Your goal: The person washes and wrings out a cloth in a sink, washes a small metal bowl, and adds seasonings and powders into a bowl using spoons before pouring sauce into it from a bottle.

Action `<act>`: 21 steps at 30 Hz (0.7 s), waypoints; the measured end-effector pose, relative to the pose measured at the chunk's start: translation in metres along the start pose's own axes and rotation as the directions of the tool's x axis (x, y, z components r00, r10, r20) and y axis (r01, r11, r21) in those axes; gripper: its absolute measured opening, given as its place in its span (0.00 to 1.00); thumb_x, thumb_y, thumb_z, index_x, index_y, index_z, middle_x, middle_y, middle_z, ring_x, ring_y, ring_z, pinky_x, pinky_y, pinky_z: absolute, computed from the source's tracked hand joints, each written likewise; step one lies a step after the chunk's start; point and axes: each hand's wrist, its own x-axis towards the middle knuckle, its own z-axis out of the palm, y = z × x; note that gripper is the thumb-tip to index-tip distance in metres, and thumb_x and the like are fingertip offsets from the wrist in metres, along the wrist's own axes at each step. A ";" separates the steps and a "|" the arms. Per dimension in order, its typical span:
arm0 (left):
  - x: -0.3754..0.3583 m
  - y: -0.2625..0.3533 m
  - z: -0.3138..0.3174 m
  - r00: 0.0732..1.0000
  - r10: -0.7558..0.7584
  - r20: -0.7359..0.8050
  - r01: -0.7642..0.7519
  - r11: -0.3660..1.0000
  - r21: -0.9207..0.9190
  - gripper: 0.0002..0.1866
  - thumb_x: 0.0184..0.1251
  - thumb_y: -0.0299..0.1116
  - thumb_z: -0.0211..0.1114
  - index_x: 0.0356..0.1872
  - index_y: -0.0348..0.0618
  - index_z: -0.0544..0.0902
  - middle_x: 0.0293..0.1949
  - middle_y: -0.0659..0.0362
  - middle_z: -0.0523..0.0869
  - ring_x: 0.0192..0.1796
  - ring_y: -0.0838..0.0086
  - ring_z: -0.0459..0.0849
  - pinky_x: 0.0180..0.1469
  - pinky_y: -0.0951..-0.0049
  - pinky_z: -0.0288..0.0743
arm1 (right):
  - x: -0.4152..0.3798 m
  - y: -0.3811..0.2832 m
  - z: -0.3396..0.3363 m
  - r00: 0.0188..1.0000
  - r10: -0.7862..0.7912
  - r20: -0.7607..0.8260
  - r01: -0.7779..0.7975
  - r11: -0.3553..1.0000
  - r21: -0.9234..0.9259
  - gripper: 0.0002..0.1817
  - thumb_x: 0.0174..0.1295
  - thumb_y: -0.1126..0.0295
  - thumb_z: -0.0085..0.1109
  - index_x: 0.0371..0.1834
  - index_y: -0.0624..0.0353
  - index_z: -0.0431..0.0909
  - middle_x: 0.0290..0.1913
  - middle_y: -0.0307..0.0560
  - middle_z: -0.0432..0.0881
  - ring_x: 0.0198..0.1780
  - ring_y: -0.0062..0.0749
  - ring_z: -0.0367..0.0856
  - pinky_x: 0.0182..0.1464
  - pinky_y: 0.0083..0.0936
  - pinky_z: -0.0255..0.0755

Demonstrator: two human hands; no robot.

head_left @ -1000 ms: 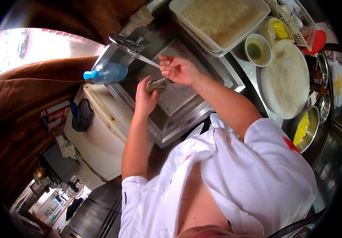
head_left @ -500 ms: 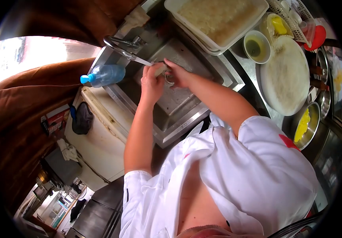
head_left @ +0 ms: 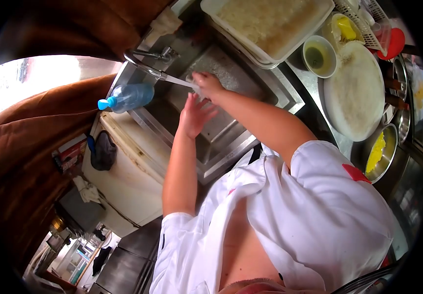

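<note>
My right hand (head_left: 208, 85) is in the water stream over the sink (head_left: 245, 130). Its fingers are curled and blurred around something small and pale that I cannot make out. Just below it is my left hand (head_left: 196, 116), fingers spread apart, holding nothing visible. Water (head_left: 181, 82) runs from the curved metal faucet (head_left: 145, 66) onto the right hand and splashes into the basin.
A blue-capped plastic bottle (head_left: 132, 97) stands on the sink's left edge. Behind the sink is a white tub (head_left: 270, 22) of pale food in liquid. To the right are a bowl (head_left: 330, 68), a round board (head_left: 353, 98) and a metal bowl of yellow food (head_left: 392, 152).
My hands have come apart. The left has moved down and opened, while the right has moved up and left into the stream. Water now splashes in the basin.
</note>
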 end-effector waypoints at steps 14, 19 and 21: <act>0.077 0.001 -0.017 0.851 0.420 0.316 -0.444 0.896 0.004 0.25 0.76 0.46 0.54 0.64 0.37 0.71 0.54 0.48 0.80 0.53 0.61 0.81 0.57 0.61 0.76 | -0.086 -0.026 0.031 0.557 -0.805 0.204 0.733 0.361 -0.577 0.07 0.50 0.62 0.66 0.24 0.52 0.83 0.33 0.44 0.87 0.37 0.44 0.85 0.43 0.38 0.79; 0.109 -0.002 -0.040 0.722 0.309 0.620 -0.069 0.923 -0.379 0.19 0.77 0.45 0.53 0.55 0.40 0.76 0.49 0.52 0.82 0.50 0.65 0.81 0.53 0.64 0.77 | -0.068 -0.021 0.024 0.571 -0.801 0.178 0.711 0.375 -0.595 0.09 0.51 0.61 0.64 0.23 0.53 0.82 0.33 0.44 0.87 0.36 0.47 0.85 0.41 0.40 0.79; 0.106 -0.004 -0.037 0.754 0.308 0.580 -0.052 0.908 -0.415 0.17 0.77 0.45 0.52 0.50 0.42 0.78 0.47 0.54 0.82 0.49 0.66 0.82 0.52 0.64 0.77 | -0.067 -0.026 0.021 0.618 -0.763 0.191 0.673 0.388 -0.630 0.10 0.54 0.58 0.62 0.26 0.51 0.83 0.34 0.43 0.87 0.38 0.46 0.85 0.43 0.40 0.79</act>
